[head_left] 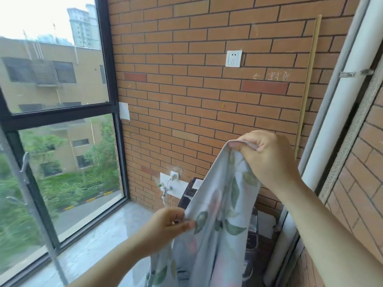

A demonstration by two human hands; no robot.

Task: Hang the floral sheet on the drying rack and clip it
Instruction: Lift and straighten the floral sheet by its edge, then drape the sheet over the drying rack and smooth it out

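Fabric first, from our head camera, the only view we have: we hold the floral sheet point(217, 208) in both hands in front of the brick wall point(207, 90), and most of it hangs below our hands toward the floor, out of the picture at the bottom. Our right hand point(267, 156) is raised, with thumb and fingers pinched shut on the top edge, probably so the cloth falls open under its own weight. Our left hand point(167, 226) is lower and nearer the window point(58, 121), its fingertips closed on a side edge, which looks like a way of drawing the sheet out flat and finding its border. We cannot see a rack rail or any clips here, unless the blurred grey pole point(31, 193) by the glass belongs to the rack. We judge that the sheet is not yet hung or clipped.
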